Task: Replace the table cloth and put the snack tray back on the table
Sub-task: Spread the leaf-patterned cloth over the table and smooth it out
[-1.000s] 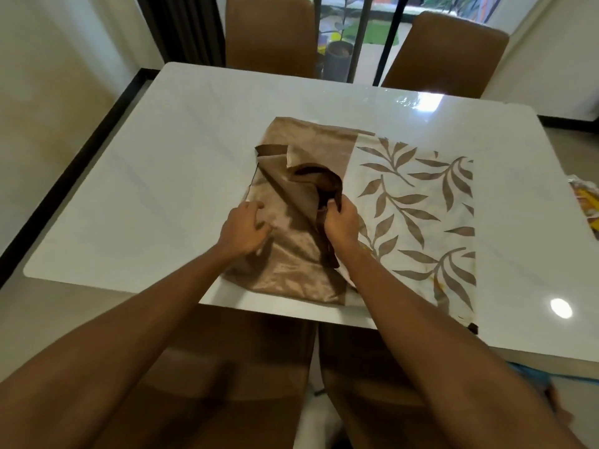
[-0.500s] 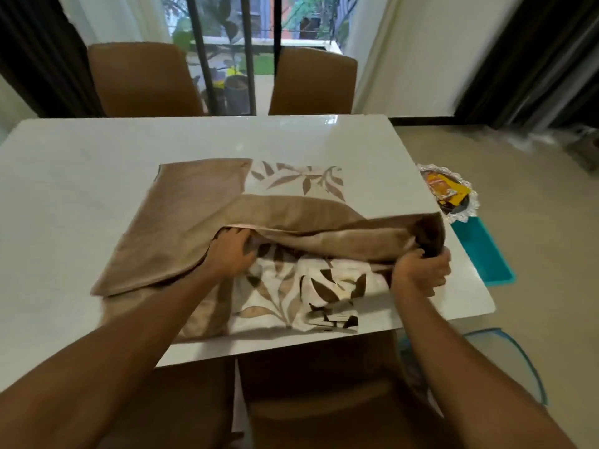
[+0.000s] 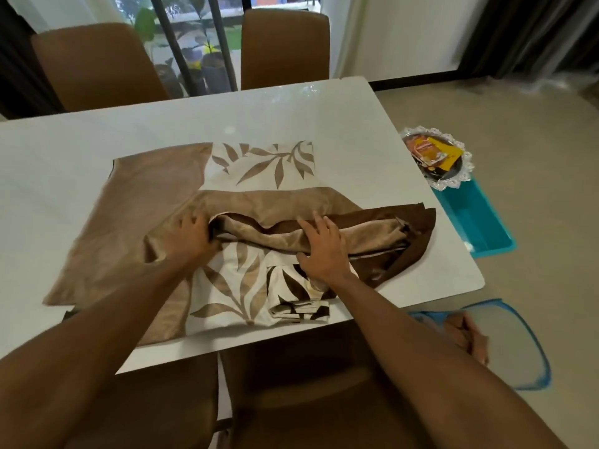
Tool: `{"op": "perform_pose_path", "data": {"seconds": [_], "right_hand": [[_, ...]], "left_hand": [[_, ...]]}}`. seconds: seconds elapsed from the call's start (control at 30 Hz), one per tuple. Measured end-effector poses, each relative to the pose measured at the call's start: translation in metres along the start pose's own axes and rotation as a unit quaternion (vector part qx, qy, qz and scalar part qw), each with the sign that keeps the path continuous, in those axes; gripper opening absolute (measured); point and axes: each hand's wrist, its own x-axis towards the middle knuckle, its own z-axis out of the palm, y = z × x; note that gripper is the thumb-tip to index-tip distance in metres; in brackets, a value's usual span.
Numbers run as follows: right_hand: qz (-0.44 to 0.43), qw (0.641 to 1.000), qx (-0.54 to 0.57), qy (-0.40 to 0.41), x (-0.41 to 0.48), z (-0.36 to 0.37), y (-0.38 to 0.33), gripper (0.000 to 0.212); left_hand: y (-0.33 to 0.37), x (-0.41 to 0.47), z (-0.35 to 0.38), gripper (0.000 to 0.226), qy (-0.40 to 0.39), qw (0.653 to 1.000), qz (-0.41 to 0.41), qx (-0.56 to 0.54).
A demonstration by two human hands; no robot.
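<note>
Head cam: the half-unfolded leaf-print tablecloth point(image 3: 259, 163) is on the white tabletop point(image 3: 97, 140), long axis left-to-right, dark-brown end pointing right. The left hand point(image 3: 189, 238) has its grip clamped on a fold. The right hand point(image 3: 324, 251) lies flat on the bunched part, fingers apart. The snack tray point(image 3: 436, 157) sits on a teal bin point(image 3: 479, 222) beside the table.

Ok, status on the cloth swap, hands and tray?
Left hand grips a fold of the table cloth; right hand flat on it. Cloth bunched, partly spread on table. Snack tray off the table, on teal bin.
</note>
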Motion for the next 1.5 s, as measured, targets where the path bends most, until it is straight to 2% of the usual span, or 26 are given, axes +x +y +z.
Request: {"op": "perform_pose_path", "data": {"seconds": [0.1,0.17,0.23,0.3,0.37,0.43,0.5,0.53,0.57,0.6,0.63,0.7,0.73,0.77,0.8,0.87,0.93,0.97,1.0,1.07,1.1,1.13,1.2,1.37,1.43,1.5], "right_hand": [[-0.042,0.998,-0.026,-0.025,0.017,-0.002,-0.005,0.079],[-0.051,0.997,-0.054,-0.027,0.027,-0.007,-0.009,0.081],[-0.028,0.998,-0.049,-0.032,0.040,-0.011,-0.008,0.081],[-0.001,1.000,0.013,-0.020,0.049,-0.019,-0.005,0.071],[0.045,0.993,0.104,0.015,0.054,-0.030,-0.002,0.048],[0.106,0.971,0.207,0.056,0.060,-0.046,0.004,0.029],[0.172,0.923,0.330,0.102,0.068,-0.065,0.016,0.028],[0.221,0.876,0.407,0.131,0.073,-0.077,0.027,0.028],[0.270,0.815,0.483,0.170,0.075,-0.092,0.037,0.026],[0.313,0.751,0.546,0.199,0.079,-0.102,0.053,0.027],[0.350,0.692,0.588,0.232,0.081,-0.115,0.070,0.030],[0.403,0.615,0.615,0.284,0.083,-0.131,0.102,0.039],[0.415,0.615,0.596,0.308,0.081,-0.134,0.116,0.044],[0.423,0.649,0.539,0.329,0.075,-0.136,0.121,0.046],[0.420,0.701,0.459,0.349,0.069,-0.131,0.120,0.045],[0.340,0.806,0.311,0.371,0.054,-0.114,0.101,0.041],[0.184,0.908,0.222,0.304,0.038,-0.080,0.070,0.041],[0.094,0.952,0.173,0.234,0.031,-0.061,0.053,0.043],[0.029,0.981,0.117,0.154,0.026,-0.041,0.040,0.048],[-0.016,1.000,0.021,-0.010,0.012,-0.010,0.016,0.056],[-0.007,0.999,0.003,-0.051,0.007,-0.003,0.010,0.056],[0.008,0.999,0.002,-0.053,0.003,0.002,0.009,0.055],[0.050,0.998,-0.004,-0.035,0.003,-0.002,0.027,0.052],[0.155,0.986,-0.002,-0.068,0.033,-0.041,0.078,0.051],[0.185,0.978,0.001,-0.095,0.047,-0.052,0.086,0.049],[0.205,0.975,0.007,-0.089,0.059,-0.052,0.077,0.047]], "left_hand": [[-0.009,0.002,-0.007,0.036,0.051,0.994,-0.002,-0.095],[0.003,-0.003,-0.021,0.031,0.083,0.983,0.023,-0.162],[0.024,0.000,-0.037,0.027,0.119,0.977,0.021,-0.174],[0.053,0.006,-0.055,0.027,0.118,0.971,0.021,-0.207],[0.092,0.011,-0.076,0.026,0.081,0.952,0.048,-0.292],[0.139,0.012,-0.096,0.025,0.025,0.900,0.071,-0.430],[0.188,0.008,-0.111,0.023,-0.045,0.826,0.103,-0.552],[0.210,0.005,-0.118,0.026,-0.084,0.789,0.121,-0.596],[0.229,0.000,-0.122,0.031,-0.133,0.762,0.146,-0.616],[0.239,-0.004,-0.122,0.038,-0.171,0.754,0.183,-0.607],[0.246,-0.007,-0.120,0.043,-0.180,0.770,0.228,-0.568],[0.240,-0.007,-0.104,0.044,-0.132,0.837,0.288,-0.447],[0.232,-0.005,-0.092,0.043,-0.099,0.870,0.283,-0.392],[0.219,-0.003,-0.080,0.043,-0.069,0.896,0.257,-0.356],[0.203,-0.001,-0.067,0.041,-0.044,0.911,0.227,-0.343],[0.162,0.005,-0.044,0.037,0.001,0.926,0.167,-0.337],[0.118,0.015,-0.022,0.037,0.024,0.941,0.114,-0.318],[0.099,0.017,-0.015,0.040,0.018,0.947,0.092,-0.306],[0.082,0.020,-0.007,0.047,-0.005,0.954,0.077,-0.291],[0.057,0.020,0.012,0.068,-0.071,0.975,0.085,-0.194],[0.050,0.020,0.022,0.076,-0.087,0.984,0.102,-0.113],[0.043,0.020,0.034,0.085,-0.099,0.988,0.112,-0.040],[0.037,0.016,0.045,0.095,-0.102,0.990,0.100,0.022],[0.011,-0.004,0.037,0.090,-0.117,0.993,0.012,0.010],[-0.019,-0.012,0.028,0.094,-0.139,0.989,-0.042,0.008],[-0.064,-0.021,0.023,0.096,-0.151,0.984,-0.091,-0.001]]}}
